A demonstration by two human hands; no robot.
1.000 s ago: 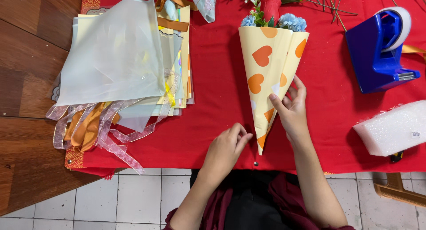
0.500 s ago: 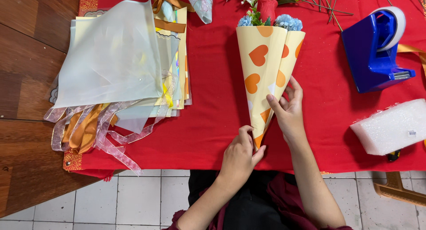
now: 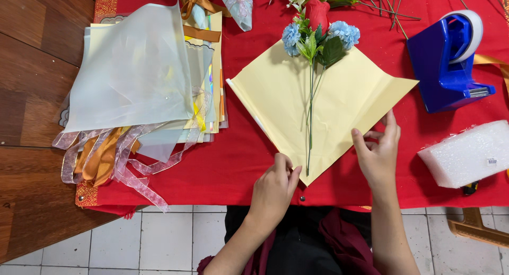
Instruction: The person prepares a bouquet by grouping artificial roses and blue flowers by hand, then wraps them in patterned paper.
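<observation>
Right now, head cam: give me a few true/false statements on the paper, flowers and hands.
1. The yellow paper lies open and flat on the red cloth. True.
2. The flowers lie on the paper, stems toward the person. True.
3. The left hand holds the blue tape dispenser. False: it is at the paper's bottom corner; the dispenser stands untouched.
4. The right hand rests on the stack of sheets. False: it is at the paper's right edge.
</observation>
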